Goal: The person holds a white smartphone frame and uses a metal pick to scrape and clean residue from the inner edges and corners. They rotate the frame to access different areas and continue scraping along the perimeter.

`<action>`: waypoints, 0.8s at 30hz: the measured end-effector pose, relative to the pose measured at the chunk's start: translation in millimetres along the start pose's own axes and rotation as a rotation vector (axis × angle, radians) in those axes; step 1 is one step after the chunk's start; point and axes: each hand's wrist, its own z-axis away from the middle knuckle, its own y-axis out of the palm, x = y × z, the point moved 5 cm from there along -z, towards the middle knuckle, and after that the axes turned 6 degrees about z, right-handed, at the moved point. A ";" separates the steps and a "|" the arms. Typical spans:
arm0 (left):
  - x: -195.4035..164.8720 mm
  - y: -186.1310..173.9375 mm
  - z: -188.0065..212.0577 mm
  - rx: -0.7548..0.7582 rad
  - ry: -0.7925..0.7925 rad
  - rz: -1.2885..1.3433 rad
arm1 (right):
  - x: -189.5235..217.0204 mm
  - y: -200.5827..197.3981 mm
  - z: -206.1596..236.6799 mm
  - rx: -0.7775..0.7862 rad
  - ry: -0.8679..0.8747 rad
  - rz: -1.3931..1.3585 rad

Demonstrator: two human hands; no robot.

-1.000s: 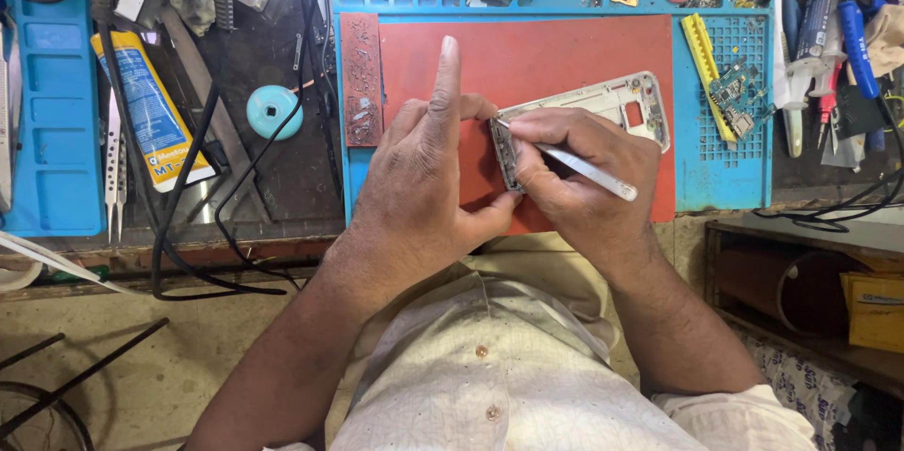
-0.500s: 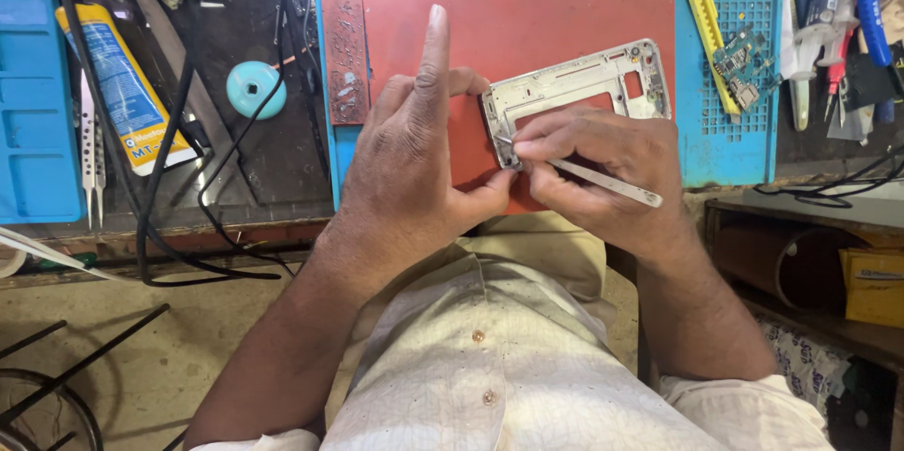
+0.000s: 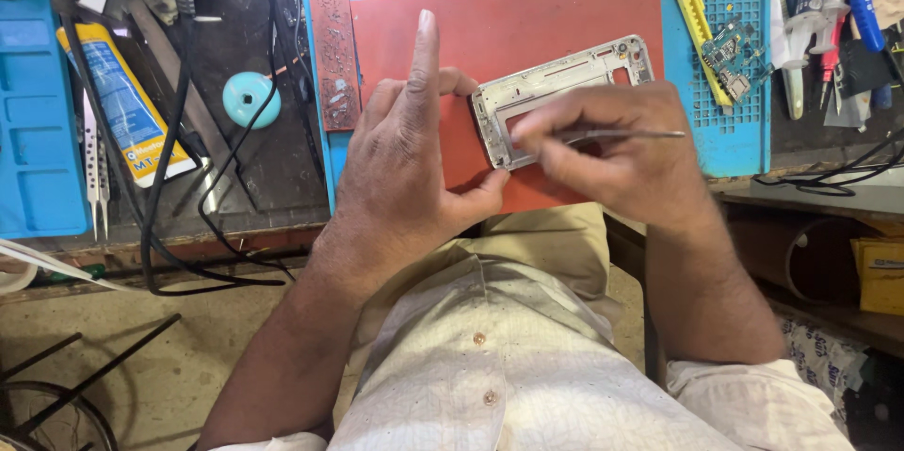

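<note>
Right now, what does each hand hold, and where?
Left hand grips the phone frame at its near end; right hand pinches a thin metal tool near its tip.

Silver phone frame [image 3: 565, 84], tilted, over red mat [image 3: 527, 18]

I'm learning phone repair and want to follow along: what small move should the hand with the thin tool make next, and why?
Probably a short slide of the metal tool along the inner edge of the phone frame. The right hand pinches it like a pen with the tip at the frame's near end, and the left hand steadies that end over the red mat, so a short, light stroke seems safest.
</note>
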 end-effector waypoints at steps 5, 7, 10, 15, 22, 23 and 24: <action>1.5 -3.3 -3.9 -0.057 0.051 0.027 | -7.7 7.4 -7.9 -0.222 0.083 -0.173; 1.6 -4.1 -4.8 -0.059 0.085 0.000 | -9.0 10.6 -13.1 -0.233 0.074 -0.236; 0.9 -5.8 -4.7 -0.038 0.117 -0.034 | -9.2 11.0 -20.3 -0.211 0.094 -0.295; 5.4 -13.2 -7.8 -0.057 0.121 0.025 | 3.2 8.0 -30.7 -0.169 -0.051 0.069; 7.9 -15.5 -10.5 -0.048 0.113 0.044 | 6.4 11.3 -34.3 -0.162 -0.108 0.083; 7.9 -15.4 -10.7 -0.046 0.110 0.046 | 6.1 11.3 -34.2 -0.157 -0.102 0.087; 9.5 -15.8 -10.5 -0.044 0.107 0.050 | 5.6 12.0 -34.6 -0.152 -0.095 0.092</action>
